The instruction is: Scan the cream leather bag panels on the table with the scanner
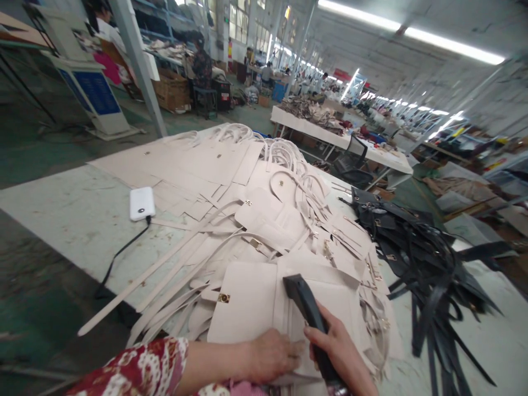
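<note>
My right hand (340,349) is wrapped round a black handheld tool (307,305) with a wide, flat head, shaped like an electric hair clipper. Its head is over a cream leather-like bag piece (247,286), close to a raised seam. On the lower part of that piece, my left hand (274,355) has its fingers curled against the material; their tips are slightly blurred. A gold-coloured clasp (224,298) is fixed near the piece's left edge. Under and behind it lies a heap of cream bag pieces, with long cream straps (165,269) hanging toward the left.
A white power bank (142,204) with a black cable lies on the pale table (53,198). Black bag pieces and straps (424,264) are heaped at the right. A metal post (140,66) stands beyond the table. Other people sit farther back.
</note>
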Demonstrator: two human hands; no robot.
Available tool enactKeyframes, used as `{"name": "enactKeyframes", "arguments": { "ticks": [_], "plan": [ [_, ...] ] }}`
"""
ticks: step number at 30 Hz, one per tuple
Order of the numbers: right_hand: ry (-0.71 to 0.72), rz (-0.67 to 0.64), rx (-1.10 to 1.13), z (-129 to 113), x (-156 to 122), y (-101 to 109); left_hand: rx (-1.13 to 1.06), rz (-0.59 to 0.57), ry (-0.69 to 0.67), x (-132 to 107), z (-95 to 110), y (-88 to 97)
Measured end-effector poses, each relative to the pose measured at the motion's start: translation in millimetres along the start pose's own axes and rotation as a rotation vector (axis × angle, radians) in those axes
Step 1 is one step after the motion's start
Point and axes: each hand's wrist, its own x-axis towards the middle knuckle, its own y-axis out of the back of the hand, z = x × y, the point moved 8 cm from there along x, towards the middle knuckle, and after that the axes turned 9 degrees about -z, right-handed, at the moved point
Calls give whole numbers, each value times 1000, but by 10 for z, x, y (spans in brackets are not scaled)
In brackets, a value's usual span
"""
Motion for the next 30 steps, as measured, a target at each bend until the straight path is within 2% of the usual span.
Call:
{"name": "enactKeyframes", "arguments": {
  "ticks": [3,7,10,12,14,16,17,18,19,21,23,27,30],
  "plan": [
    [2,-45,-58,-109,325,-215,14,43,-18,-12,0,-45],
    [-20,17,-118,-297,742,-298,-29,56,-29,-41,27,-108],
    [93,147,-181,-592,818,-230,-67,-23,-26,-66,60,-115],
    [159,240,-140,-720,707,-124,-152,-6,9,-99,-28,60],
    [190,289,-69,-741,523,-6,-271,191,175,-177,-363,445],
    [176,296,-27,-665,331,87,-397,459,526,-371,-950,817],
    [157,296,-18,-600,245,118,-462,541,735,-487,-1261,903],
    [132,293,-9,-521,169,133,-539,561,895,-559,-1527,916],
    [107,283,2,-434,109,127,-598,547,972,-565,-1735,901],
    [69,240,33,-260,39,54,-703,475,974,-460,-2011,796],
    [50,190,76,-109,28,-61,-774,422,888,-325,-2121,665],
    [14,108,141,23,179,-263,-872,391,765,-221,-2089,486],
    [53,131,133,-123,355,-235,-893,366,716,-208,-2033,508]
  ]
}}
